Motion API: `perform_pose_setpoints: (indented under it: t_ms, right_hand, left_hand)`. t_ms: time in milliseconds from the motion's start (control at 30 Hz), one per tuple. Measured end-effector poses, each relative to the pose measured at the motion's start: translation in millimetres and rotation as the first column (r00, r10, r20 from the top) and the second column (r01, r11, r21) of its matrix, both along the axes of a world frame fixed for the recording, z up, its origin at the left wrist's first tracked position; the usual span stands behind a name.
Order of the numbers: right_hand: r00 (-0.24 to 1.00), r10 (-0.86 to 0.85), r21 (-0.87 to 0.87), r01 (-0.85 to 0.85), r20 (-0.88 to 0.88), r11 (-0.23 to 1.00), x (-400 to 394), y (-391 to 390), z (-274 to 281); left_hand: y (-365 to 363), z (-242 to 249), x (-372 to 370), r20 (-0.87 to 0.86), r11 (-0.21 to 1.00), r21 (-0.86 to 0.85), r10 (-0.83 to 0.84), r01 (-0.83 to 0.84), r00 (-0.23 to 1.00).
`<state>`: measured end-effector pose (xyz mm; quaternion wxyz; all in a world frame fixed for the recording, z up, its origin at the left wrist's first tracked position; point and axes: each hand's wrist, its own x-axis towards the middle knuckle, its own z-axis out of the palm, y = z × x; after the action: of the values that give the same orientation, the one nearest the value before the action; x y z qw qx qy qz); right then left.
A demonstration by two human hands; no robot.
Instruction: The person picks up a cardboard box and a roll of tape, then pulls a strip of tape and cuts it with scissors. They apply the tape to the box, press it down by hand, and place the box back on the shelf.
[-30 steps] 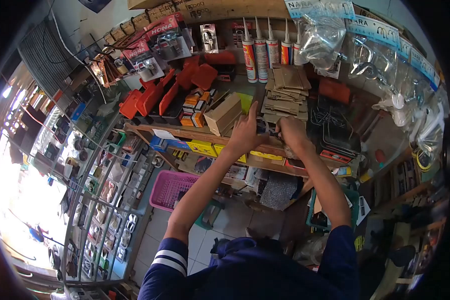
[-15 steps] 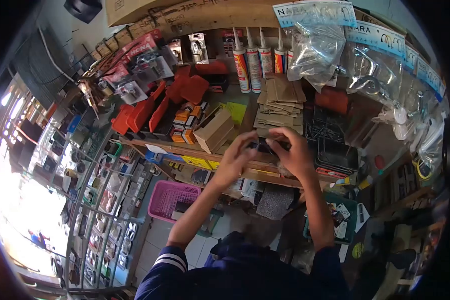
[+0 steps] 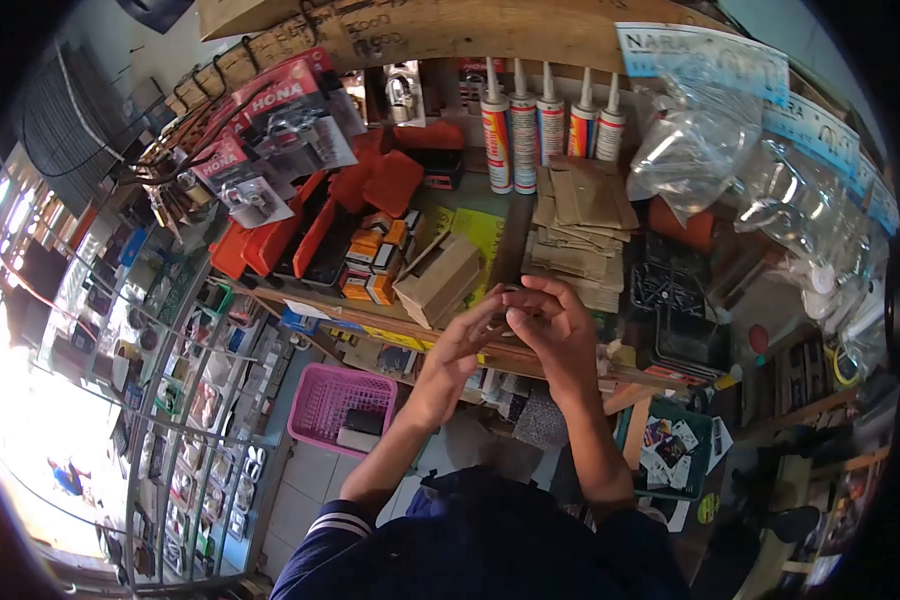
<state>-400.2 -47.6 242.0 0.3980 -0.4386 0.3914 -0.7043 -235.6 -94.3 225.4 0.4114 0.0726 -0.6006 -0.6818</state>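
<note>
My left hand (image 3: 450, 358) and my right hand (image 3: 558, 338) meet in front of the shelf edge, their fingertips overlapping. The fingers of both are bent around a small dark thing, mostly hidden; I cannot tell what it is. Just beyond the left fingers stands an open brown cardboard box (image 3: 438, 282), tilted on the shelf. Behind the right fingers lies a stack of flat brown cardboard pieces (image 3: 576, 245). Small orange and white boxes (image 3: 375, 262) sit to the left of the cardboard box.
Sealant tubes (image 3: 523, 130) stand at the back. Red-lidded bins (image 3: 290, 240) and padlock packs (image 3: 290, 130) fill the left, bagged taps (image 3: 695, 150) hang at right. Black trays (image 3: 685, 335) sit near the right hand. Below are a pink basket (image 3: 315, 385) and a green crate (image 3: 705, 465).
My hands have drawn closer together and sit slightly lower, fingers now overlapping. The dark thing between them shows less. The view has shifted, bringing the shelf nearer.
</note>
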Motion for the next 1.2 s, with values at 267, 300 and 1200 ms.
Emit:
perform_pose_setpoints:
  t_ms: [267,300,1200]
  right_hand:
    - [0.982,0.016,0.117,-0.039,0.188,0.992,12.0,-12.0,-5.8]
    - [0.986,0.013,0.103,-0.03,0.165,0.994,12.6,-13.7,-7.4]
    - [0.992,-0.099,0.039,0.096,0.074,0.995,5.7,-23.7,-28.5]
  left_hand:
    - [-8.0,4.4,20.2,0.201,0.92,-0.371,0.211,-0.125,0.957]
    - [-9.8,4.8,23.2,0.271,0.838,-0.523,0.335,-0.155,0.902]
    - [-78.8,-34.6,23.5,0.082,0.313,-0.557,0.942,-0.769,0.324]
